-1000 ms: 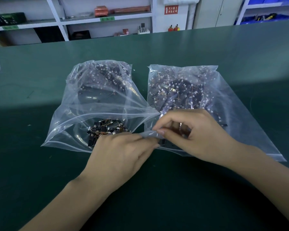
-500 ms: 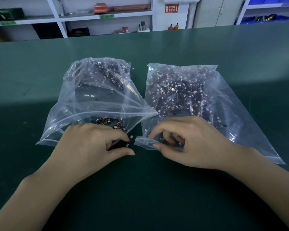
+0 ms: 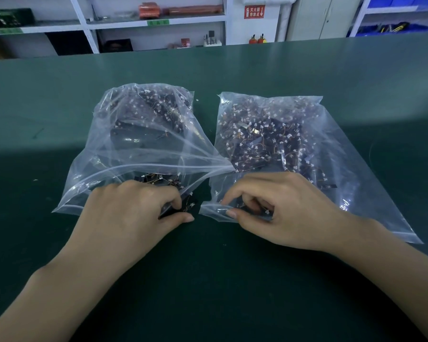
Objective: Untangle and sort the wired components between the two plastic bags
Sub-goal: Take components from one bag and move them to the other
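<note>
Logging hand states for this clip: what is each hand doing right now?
Left hand: pinching wired components at the left bag's mouth.
Right hand: gripping the right bag opening edge.

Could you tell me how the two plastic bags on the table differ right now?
The left bag bulges upward with its mouth gaping; the right bag lies flatter. The left hand grips components at the left bag's mouth; the right hand pinches the right bag's edge. Both are clear and hold wired components.

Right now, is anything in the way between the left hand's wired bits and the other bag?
Nothing visible: only bare green table separates the left hand pinching black wired components from the right clear plastic bag, its mouth held by the right hand.
</note>
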